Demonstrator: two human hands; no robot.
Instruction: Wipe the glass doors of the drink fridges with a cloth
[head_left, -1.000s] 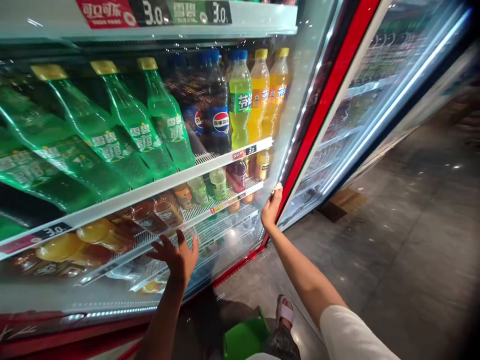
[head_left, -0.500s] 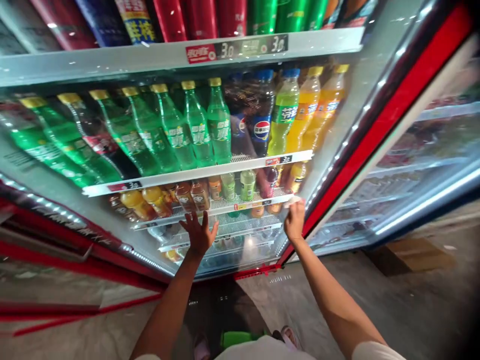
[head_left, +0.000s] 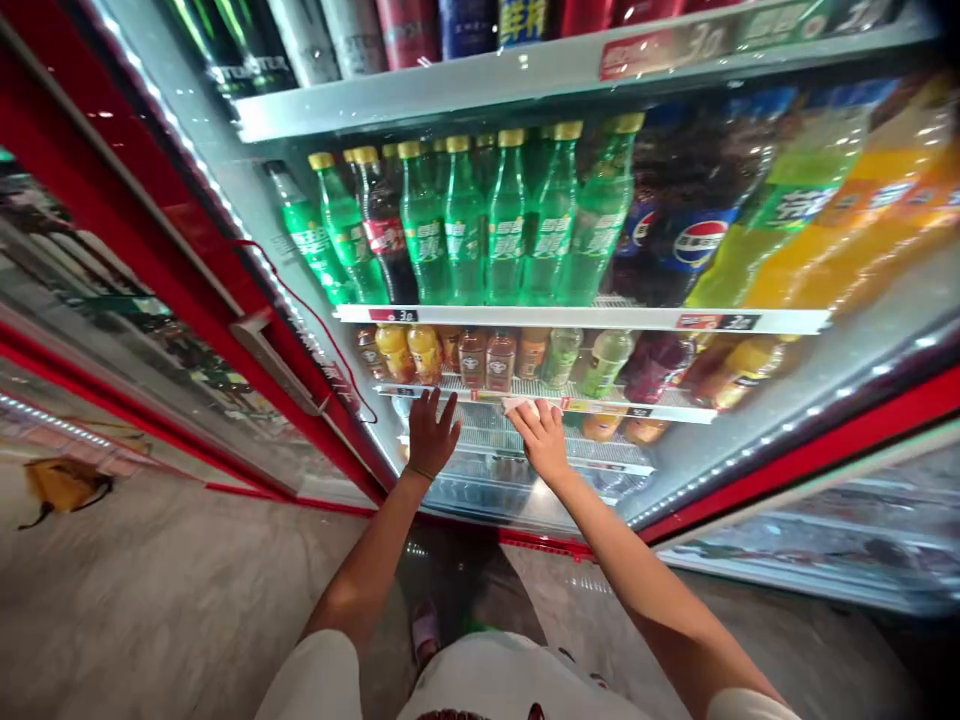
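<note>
While splayed (fingers wide), both hands [head_left: 433, 435] [head_left: 541, 442] touch the glass door [head_left: 675, 450].

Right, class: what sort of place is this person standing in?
Probably a shop: a red-framed glass-door drinks cooler holds rows of bottled soft drinks, including Pepsi, and price tags reading 3.0 run along the shelf edges.

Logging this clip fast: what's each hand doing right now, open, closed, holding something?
Left hand: open, fingers spread, holding nothing visible.
Right hand: fingers over a small white scrap; cannot tell whether it's gripped.
</note>
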